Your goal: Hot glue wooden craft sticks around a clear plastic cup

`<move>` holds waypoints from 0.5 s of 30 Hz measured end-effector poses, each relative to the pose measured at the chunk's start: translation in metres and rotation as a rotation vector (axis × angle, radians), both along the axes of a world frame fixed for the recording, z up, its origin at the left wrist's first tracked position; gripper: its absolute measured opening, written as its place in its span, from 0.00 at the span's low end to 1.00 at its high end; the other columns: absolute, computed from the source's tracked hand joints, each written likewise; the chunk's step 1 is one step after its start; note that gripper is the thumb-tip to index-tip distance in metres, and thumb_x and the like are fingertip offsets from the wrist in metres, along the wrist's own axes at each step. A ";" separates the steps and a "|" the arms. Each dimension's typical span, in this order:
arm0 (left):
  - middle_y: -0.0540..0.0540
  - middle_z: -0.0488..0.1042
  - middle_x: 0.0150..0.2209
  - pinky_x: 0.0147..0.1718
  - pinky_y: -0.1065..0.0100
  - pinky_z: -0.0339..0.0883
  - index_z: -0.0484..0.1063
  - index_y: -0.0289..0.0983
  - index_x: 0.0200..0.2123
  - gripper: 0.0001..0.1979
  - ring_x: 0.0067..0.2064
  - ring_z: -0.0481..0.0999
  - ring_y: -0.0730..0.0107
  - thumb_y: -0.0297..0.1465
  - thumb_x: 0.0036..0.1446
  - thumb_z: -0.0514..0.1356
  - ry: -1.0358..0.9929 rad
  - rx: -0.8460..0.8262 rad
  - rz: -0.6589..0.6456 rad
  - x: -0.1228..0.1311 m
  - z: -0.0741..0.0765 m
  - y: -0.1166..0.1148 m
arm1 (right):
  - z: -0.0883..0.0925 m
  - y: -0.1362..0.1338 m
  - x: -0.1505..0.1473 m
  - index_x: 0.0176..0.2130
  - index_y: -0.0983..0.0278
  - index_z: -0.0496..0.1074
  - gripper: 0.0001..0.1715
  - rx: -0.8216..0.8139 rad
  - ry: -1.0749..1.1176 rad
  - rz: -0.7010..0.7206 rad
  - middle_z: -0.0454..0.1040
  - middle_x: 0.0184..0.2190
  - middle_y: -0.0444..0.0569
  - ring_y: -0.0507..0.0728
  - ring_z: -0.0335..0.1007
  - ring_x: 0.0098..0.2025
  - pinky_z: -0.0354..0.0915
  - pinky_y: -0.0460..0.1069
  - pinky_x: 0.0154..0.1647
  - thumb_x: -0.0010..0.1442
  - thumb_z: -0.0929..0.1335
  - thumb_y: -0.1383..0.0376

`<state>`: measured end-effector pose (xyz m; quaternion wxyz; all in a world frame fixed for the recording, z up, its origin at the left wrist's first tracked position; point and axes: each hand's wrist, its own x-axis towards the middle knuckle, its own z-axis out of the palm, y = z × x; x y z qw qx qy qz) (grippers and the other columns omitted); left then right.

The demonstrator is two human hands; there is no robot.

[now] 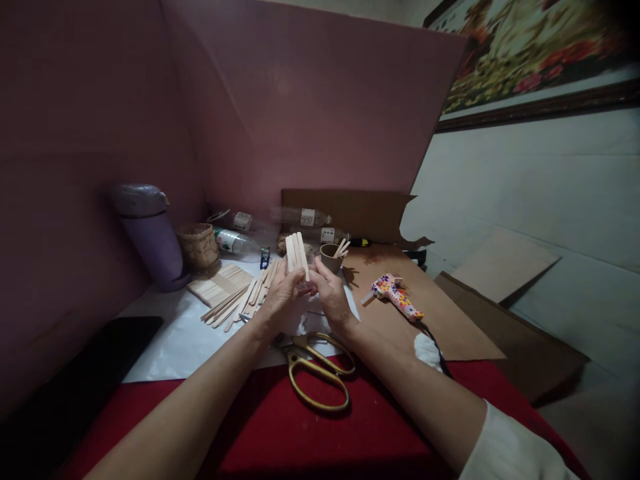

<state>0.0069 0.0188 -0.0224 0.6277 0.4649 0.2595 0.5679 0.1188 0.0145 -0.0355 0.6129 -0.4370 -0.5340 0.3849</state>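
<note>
Both hands meet over the middle of the table around several upright wooden craft sticks, set side by side. Something clear, seemingly a piece of plastic bottle, shows behind and below the sticks, but its shape is mostly hidden. My left hand is closed on the left and lower side, thumb against the stick ends. From the right, my right hand grips the same piece with bent fingers. Below the wrists lie gold-handled scissors. Loose craft sticks are spread left of my left hand, beside a banded bundle.
A floral glue gun lies on cardboard at right, its cord trailing forward. Behind my hands stand a brown cup with sticks and several plastic bottles. At left are a purple tumbler and a woven-looking pot.
</note>
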 end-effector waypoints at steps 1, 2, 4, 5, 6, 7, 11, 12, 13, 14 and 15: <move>0.43 0.76 0.45 0.42 0.64 0.73 0.69 0.39 0.46 0.19 0.47 0.78 0.61 0.36 0.51 0.66 -0.015 0.004 -0.014 -0.001 0.000 0.001 | -0.001 0.000 0.000 0.65 0.70 0.65 0.41 0.008 0.008 0.000 0.76 0.53 0.55 0.62 0.71 0.55 0.65 0.54 0.58 0.58 0.67 0.52; 0.43 0.76 0.45 0.42 0.64 0.72 0.70 0.39 0.44 0.17 0.47 0.77 0.60 0.36 0.51 0.65 -0.031 0.006 -0.024 -0.001 -0.001 0.002 | -0.001 0.000 0.001 0.65 0.70 0.64 0.42 0.016 0.009 -0.001 0.76 0.53 0.55 0.62 0.71 0.55 0.65 0.54 0.58 0.59 0.67 0.52; 0.43 0.76 0.45 0.42 0.65 0.72 0.70 0.39 0.44 0.16 0.48 0.77 0.60 0.36 0.52 0.65 -0.056 0.002 -0.041 -0.002 -0.002 0.003 | -0.002 0.001 0.001 0.66 0.70 0.63 0.43 0.038 -0.013 -0.011 0.76 0.52 0.56 0.62 0.71 0.53 0.64 0.55 0.58 0.59 0.67 0.51; 0.43 0.77 0.44 0.41 0.65 0.72 0.70 0.39 0.45 0.17 0.47 0.77 0.60 0.35 0.52 0.65 -0.063 -0.005 -0.048 -0.002 -0.002 0.004 | -0.003 0.002 0.002 0.66 0.71 0.63 0.43 0.052 -0.033 -0.021 0.76 0.52 0.56 0.62 0.71 0.53 0.64 0.55 0.59 0.59 0.67 0.51; 0.43 0.77 0.43 0.41 0.65 0.72 0.70 0.39 0.47 0.19 0.46 0.78 0.61 0.34 0.51 0.65 -0.067 -0.012 -0.056 -0.002 -0.002 0.004 | -0.003 0.002 0.002 0.65 0.71 0.64 0.43 0.067 -0.052 -0.035 0.75 0.53 0.57 0.62 0.70 0.54 0.64 0.55 0.59 0.59 0.67 0.51; 0.44 0.78 0.43 0.42 0.65 0.72 0.69 0.40 0.50 0.22 0.46 0.78 0.61 0.32 0.51 0.65 -0.066 -0.017 -0.066 -0.002 -0.001 0.003 | -0.003 0.003 0.002 0.65 0.71 0.64 0.44 0.082 -0.068 -0.050 0.75 0.53 0.58 0.63 0.70 0.55 0.64 0.55 0.59 0.58 0.67 0.50; 0.45 0.79 0.42 0.44 0.64 0.72 0.65 0.41 0.58 0.30 0.45 0.79 0.63 0.28 0.50 0.66 -0.072 -0.005 -0.090 -0.001 0.003 -0.001 | -0.004 0.004 0.003 0.65 0.71 0.64 0.45 0.111 -0.094 -0.079 0.72 0.56 0.60 0.64 0.67 0.59 0.65 0.55 0.58 0.57 0.67 0.48; 0.45 0.79 0.42 0.45 0.64 0.72 0.64 0.41 0.58 0.31 0.46 0.79 0.63 0.28 0.50 0.66 -0.077 0.002 -0.096 -0.001 0.004 -0.002 | -0.004 0.004 0.003 0.65 0.71 0.64 0.46 0.112 -0.097 -0.078 0.72 0.56 0.60 0.65 0.66 0.60 0.65 0.55 0.58 0.57 0.67 0.48; 0.44 0.79 0.43 0.45 0.64 0.72 0.64 0.41 0.59 0.32 0.46 0.79 0.62 0.29 0.51 0.66 -0.083 0.009 -0.102 -0.001 0.005 -0.003 | -0.004 0.004 0.003 0.65 0.70 0.64 0.46 0.114 -0.098 -0.077 0.72 0.56 0.60 0.65 0.66 0.60 0.64 0.55 0.58 0.57 0.67 0.47; 0.44 0.79 0.43 0.45 0.64 0.72 0.63 0.41 0.60 0.32 0.47 0.79 0.62 0.29 0.51 0.66 -0.087 0.016 -0.106 0.000 0.005 -0.003 | -0.004 0.004 0.003 0.65 0.70 0.64 0.46 0.118 -0.096 -0.075 0.72 0.56 0.60 0.65 0.66 0.60 0.64 0.55 0.59 0.57 0.66 0.47; 0.43 0.79 0.45 0.46 0.64 0.72 0.63 0.40 0.61 0.33 0.47 0.79 0.62 0.30 0.52 0.66 -0.088 0.024 -0.108 0.000 0.004 -0.003 | -0.004 0.003 0.004 0.65 0.71 0.64 0.46 0.124 -0.091 -0.072 0.71 0.57 0.61 0.65 0.66 0.61 0.63 0.55 0.60 0.58 0.66 0.47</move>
